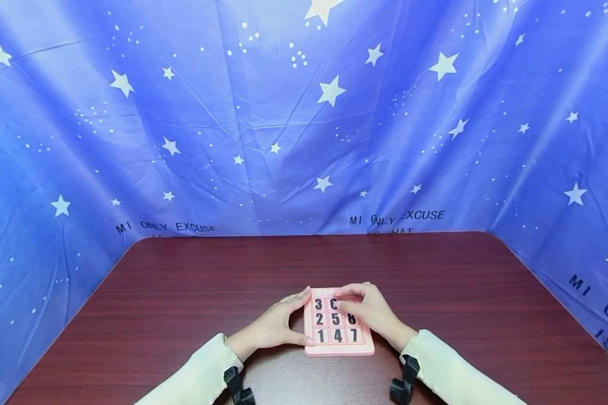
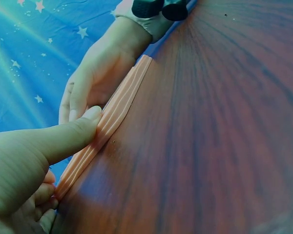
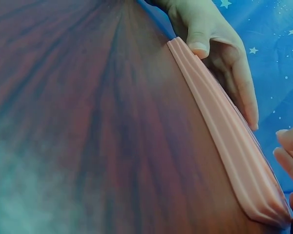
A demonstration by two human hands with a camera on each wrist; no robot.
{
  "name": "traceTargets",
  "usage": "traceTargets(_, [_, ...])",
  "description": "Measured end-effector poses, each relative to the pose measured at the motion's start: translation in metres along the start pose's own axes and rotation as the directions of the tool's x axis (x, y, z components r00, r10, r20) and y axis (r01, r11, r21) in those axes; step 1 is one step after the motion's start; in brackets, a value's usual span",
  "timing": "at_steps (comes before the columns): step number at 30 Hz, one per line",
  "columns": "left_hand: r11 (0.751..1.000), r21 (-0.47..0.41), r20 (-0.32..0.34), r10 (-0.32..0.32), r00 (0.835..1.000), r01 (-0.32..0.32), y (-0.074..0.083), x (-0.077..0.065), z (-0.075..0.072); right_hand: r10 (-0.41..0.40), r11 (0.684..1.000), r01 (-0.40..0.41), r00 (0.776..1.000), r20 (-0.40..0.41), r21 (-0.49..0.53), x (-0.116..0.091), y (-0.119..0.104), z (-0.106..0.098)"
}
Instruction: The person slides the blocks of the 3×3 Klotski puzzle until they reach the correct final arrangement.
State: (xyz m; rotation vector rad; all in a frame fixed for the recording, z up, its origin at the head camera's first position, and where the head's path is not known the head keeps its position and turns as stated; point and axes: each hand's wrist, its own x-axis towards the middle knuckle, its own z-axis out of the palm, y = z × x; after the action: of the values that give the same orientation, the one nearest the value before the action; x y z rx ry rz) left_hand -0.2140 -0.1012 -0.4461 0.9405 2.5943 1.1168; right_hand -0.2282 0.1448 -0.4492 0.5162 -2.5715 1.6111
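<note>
A pink number slide puzzle (image 1: 338,351) with black digits on square tiles lies on the dark wood table. My left hand (image 1: 276,323) holds its left side, thumb at the near left corner and fingers along the far left corner. In the left wrist view the thumb (image 2: 92,113) presses the ribbed pink edge. My right hand (image 1: 372,306) hovers over the upper right of the puzzle, thumb and index fingertips close together by the 6 tile, covering the top right tile. In the right wrist view its fingertips (image 3: 283,141) show above the board with nothing between them.
The brown table (image 1: 208,270) extends around the puzzle to its rounded far corners. A blue cloth (image 1: 284,112) with white stars hangs behind and at both sides. A black wrist camera (image 1: 238,385) is strapped over each pale sleeve.
</note>
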Motion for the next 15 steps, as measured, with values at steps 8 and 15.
traceTargets(8, [1.000,-0.005,0.002,-0.004,1.000,0.004,0.0007,-0.0014,-0.0003,-0.032,0.999,0.033,0.999,0.038,-0.024,0.0010,-0.0024,0.0044])
traceTargets(15, [1.000,-0.008,0.005,-0.002,1.000,0.002,0.0009,-0.0007,-0.0001,-0.049,0.998,0.050,0.998,0.026,-0.046,0.0012,-0.0001,0.0049])
